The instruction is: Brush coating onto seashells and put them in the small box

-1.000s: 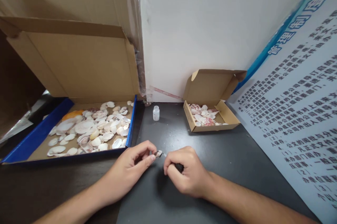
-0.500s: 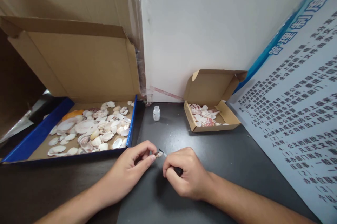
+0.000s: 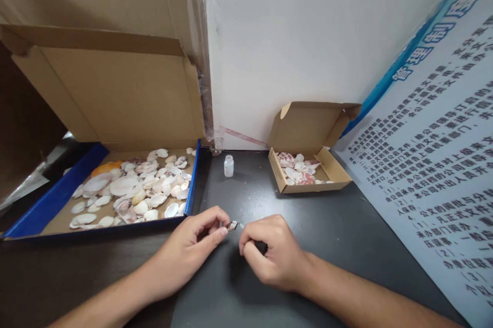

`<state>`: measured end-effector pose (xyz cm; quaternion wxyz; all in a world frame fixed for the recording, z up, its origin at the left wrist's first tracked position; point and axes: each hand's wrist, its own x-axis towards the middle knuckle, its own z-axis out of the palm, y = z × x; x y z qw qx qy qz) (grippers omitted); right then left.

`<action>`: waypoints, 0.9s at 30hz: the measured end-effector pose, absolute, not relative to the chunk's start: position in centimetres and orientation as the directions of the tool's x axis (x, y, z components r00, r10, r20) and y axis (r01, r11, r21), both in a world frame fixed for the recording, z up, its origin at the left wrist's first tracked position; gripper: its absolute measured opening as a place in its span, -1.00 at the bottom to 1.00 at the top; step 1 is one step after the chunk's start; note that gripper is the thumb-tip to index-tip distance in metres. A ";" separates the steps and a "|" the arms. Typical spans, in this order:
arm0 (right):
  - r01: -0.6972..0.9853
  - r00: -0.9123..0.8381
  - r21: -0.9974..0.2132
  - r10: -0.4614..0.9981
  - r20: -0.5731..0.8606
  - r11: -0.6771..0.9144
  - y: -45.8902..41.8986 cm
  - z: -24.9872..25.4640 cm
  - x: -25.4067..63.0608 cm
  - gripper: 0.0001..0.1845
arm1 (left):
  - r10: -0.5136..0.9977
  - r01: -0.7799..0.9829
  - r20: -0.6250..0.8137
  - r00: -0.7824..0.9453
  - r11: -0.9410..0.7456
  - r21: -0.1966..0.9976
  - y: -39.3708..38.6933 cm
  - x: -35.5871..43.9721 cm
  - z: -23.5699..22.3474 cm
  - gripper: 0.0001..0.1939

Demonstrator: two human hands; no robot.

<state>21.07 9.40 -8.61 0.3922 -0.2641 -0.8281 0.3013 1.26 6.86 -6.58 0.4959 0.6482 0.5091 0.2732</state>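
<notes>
Thumb and fingertips of my left hand [image 3: 202, 233] pinch a small brown-and-white shell [image 3: 232, 226] above the dark table. My right hand [image 3: 271, 251] is closed around a small brush [image 3: 241, 225]; its dark handle end shows in the fist and its pale stem points left. A dark tip at the stem's end is at the shell, and I cannot tell whether it touches. Beyond the hands, a small bottle [image 3: 228, 167] with whitish contents stands upright with no cap on it.
On the left, an open blue-edged cardboard box [image 3: 54, 223] holds many pale shells [image 3: 125, 186]. A smaller open cardboard box [image 3: 325, 184] at the back right contains shells [image 3: 295, 166]. A white panel [image 3: 285, 35] rises behind the table, and a printed board [image 3: 435, 164] leans at right.
The dark brush tip has moved slightly down along the shell's right side. The shell's visible face has turned a little; both hands stay nearly in place.
</notes>
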 end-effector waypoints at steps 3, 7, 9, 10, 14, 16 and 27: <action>0.222 -0.515 -0.707 0.697 0.499 0.671 9.6 -8.5 21.0 -0.80 | 0.929 0.398 -0.148 0.339 0.001 0.918 6.8 1.2 -6.7 -0.66; 0.181 -0.558 -0.698 0.656 0.508 0.693 9.4 -8.4 21.0 -0.81 | 0.933 0.401 -0.152 0.325 0.010 0.916 6.8 1.1 -6.9 -0.65; 0.163 -0.583 -0.700 0.640 0.501 0.696 9.4 -8.4 21.0 -0.81 | 0.936 0.398 -0.154 0.316 0.017 0.917 6.8 1.1 -6.9 -0.65; 0.158 -0.589 -0.700 0.636 0.499 0.696 9.3 -8.3 21.0 -0.81 | 0.937 0.396 -0.154 0.314 0.018 0.918 6.8 1.1 -6.8 -0.65; 0.165 -0.577 -0.693 0.639 0.509 0.701 9.4 -8.3 21.0 -0.81 | 0.942 0.379 -0.146 0.302 0.022 0.925 6.9 1.3 -6.5 -0.66; 0.174 -0.589 -0.688 0.634 0.500 0.704 9.5 -8.4 20.9 -0.81 | 0.943 0.369 -0.148 0.297 0.030 0.929 6.9 1.3 -6.4 -0.67; 0.306 -0.527 -0.680 0.713 0.462 0.666 9.7 -8.2 21.1 -0.76 | 0.934 0.367 -0.173 0.313 0.049 0.929 6.8 1.4 -6.3 -0.64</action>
